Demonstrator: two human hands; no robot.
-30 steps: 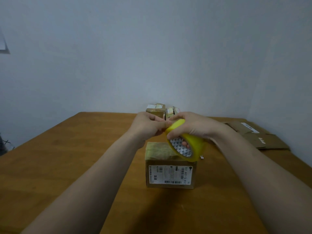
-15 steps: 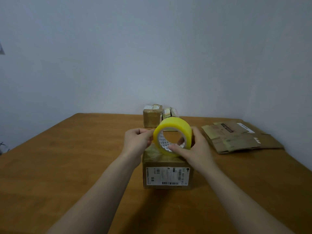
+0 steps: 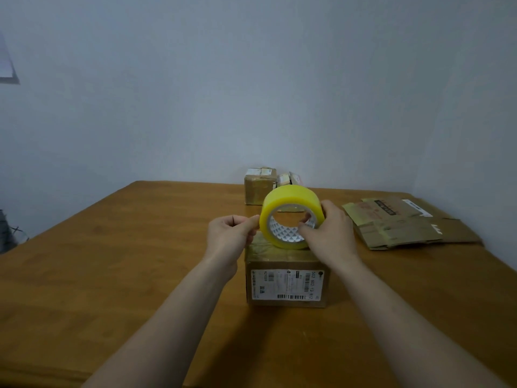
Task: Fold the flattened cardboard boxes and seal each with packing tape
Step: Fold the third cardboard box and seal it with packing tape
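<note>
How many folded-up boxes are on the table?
3: the labelled box below the tape roll, a far box, a smaller box beside it, partly hidden; more may be hidden.

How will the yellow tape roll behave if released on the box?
Likely to roll: the tape roll stands on its curved rim over the box, held by the right hand. Probably rigid; fingers through its core hold it undeformed. Its glossy face may slip.

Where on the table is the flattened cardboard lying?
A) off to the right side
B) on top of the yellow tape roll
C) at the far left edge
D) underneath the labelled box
A: the flattened cardboard lies on the right side of the table, apart from the labelled box and the tape roll held over it.
</note>
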